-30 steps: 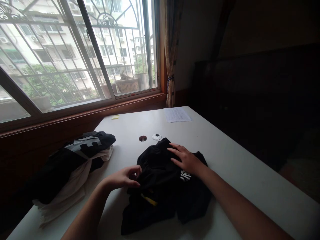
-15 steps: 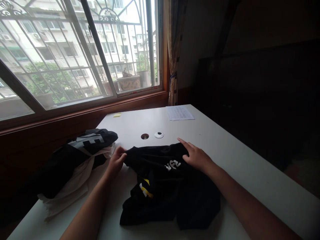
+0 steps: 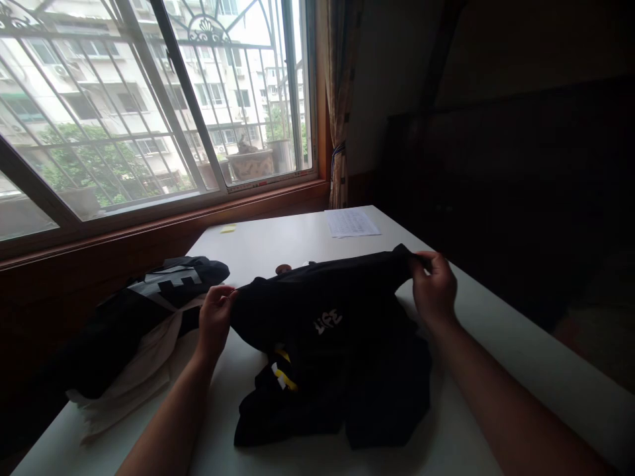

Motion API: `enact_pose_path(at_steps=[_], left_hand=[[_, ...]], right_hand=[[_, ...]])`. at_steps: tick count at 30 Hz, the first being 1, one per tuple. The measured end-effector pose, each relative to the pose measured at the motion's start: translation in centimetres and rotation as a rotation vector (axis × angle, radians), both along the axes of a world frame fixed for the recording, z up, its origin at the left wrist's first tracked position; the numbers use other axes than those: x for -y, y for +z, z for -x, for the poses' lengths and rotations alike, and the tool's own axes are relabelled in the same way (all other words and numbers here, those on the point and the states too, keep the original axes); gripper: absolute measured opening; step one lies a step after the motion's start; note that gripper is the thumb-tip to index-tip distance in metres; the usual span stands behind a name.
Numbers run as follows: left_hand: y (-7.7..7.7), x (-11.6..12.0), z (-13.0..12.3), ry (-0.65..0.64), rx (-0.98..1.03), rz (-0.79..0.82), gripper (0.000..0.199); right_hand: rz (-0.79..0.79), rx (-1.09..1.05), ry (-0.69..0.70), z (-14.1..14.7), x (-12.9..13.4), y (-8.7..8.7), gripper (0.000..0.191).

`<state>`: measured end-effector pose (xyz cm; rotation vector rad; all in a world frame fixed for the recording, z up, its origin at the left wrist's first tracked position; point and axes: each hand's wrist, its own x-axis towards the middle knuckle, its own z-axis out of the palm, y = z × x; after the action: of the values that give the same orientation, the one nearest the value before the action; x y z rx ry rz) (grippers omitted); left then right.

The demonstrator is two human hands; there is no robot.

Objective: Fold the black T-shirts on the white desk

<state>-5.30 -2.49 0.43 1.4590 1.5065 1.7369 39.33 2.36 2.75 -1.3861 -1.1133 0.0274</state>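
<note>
Worktop (image 3: 510, 350), white and smooth, runs from the near side to the far window (image 3: 198, 119). On its near middle lies a black garment (image 3: 357, 291), very dark and loosely creased, its far edge drawn into a long line that slopes up to the right. The near part spreads into two uneven flaps. A heap of dark and pale cloth (image 3: 149, 377) sits to the left, apart from it.

The left hand (image 3: 212, 327) pinches the garment's far left corner between closed fingers; the right hand (image 3: 434, 291) grips the far right corner the same way. The garment hangs between the two sets of fingers, with its lower part resting toward the near side.

Printed paper (image 3: 352, 223) lies at the far right. Pale lettering (image 3: 328, 321) reading "LIFE" marks the middle of the garment, and a yellow and white strip (image 3: 286, 378) shows near its left side. A small yellow note (image 3: 228, 229) lies at the far left.
</note>
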Motion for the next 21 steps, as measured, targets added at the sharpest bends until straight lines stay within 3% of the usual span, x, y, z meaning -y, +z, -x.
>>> enact_pose_path(at_steps=[4, 9, 14, 21], left_hand=[[0.2, 0.1, 0.5, -0.013, -0.05, -0.033, 0.031], [-1.3, -0.8, 1.5, -0.141, -0.14, 0.103, 0.046], [-2.0, -1.4, 1.8, -0.174, -0.188, 0.192, 0.057], [-2.8, -1.1, 0.8, -0.272, -0.4, 0.203, 0.047]], right_hand=[[-0.048, -0.037, 0.064, 0.5, 0.6, 0.2, 0.027], [0.012, 0.093, 0.045, 0.5, 0.3, -0.4, 0.033], [0.045, 0.173, 0.046, 0.0, -0.2, -0.9, 0.032], [0.102, 0.098, -0.077, -1.3, -0.9, -1.3, 0.033]])
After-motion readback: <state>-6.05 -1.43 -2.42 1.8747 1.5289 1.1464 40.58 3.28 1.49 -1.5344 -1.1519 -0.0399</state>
